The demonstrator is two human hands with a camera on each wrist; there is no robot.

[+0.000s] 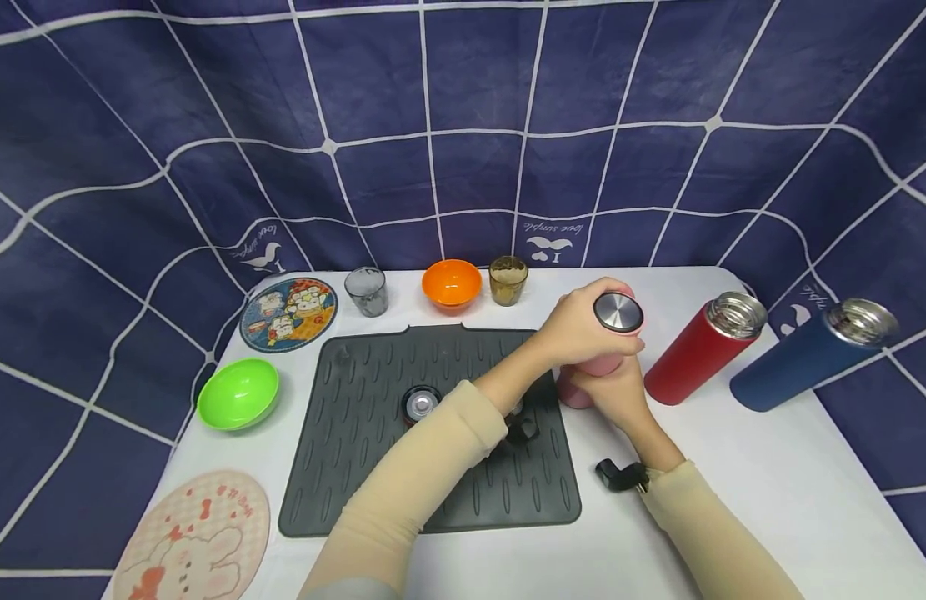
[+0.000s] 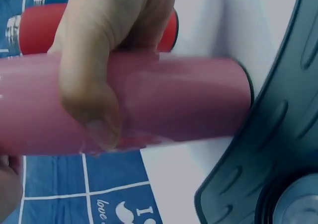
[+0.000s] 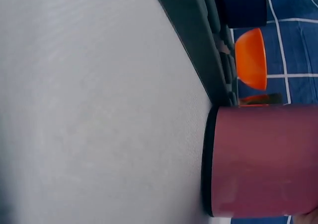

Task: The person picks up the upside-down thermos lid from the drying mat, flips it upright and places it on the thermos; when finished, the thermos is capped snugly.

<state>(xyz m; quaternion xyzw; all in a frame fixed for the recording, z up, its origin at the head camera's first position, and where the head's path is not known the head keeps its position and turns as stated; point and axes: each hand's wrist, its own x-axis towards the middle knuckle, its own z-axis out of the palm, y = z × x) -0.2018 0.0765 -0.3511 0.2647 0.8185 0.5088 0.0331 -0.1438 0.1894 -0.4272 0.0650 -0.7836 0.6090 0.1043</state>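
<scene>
A pink thermos (image 1: pixel 601 365) stands upright just off the right edge of the dark mat, held by both hands. My left hand (image 1: pixel 583 327) wraps round its top at the lid (image 1: pixel 618 312), which has a silver disc. Lower down, my right hand (image 1: pixel 616 392) grips the body; in the left wrist view its thumb (image 2: pixel 92 102) lies across the pink side. The right wrist view shows the black base (image 3: pixel 208 159) at the white tabletop. A red thermos (image 1: pixel 691 354) and a blue thermos (image 1: pixel 803 358), both lidless, stand to the right.
The grey ribbed mat (image 1: pixel 365 367) carries a round lid (image 1: pixel 421 404), with more behind my left forearm. At the back stand a grey glass (image 1: pixel 367 292), an orange bowl (image 1: pixel 451 283) and an amber glass (image 1: pixel 508 280). A green bowl (image 1: pixel 239 393) and two round placemats lie left.
</scene>
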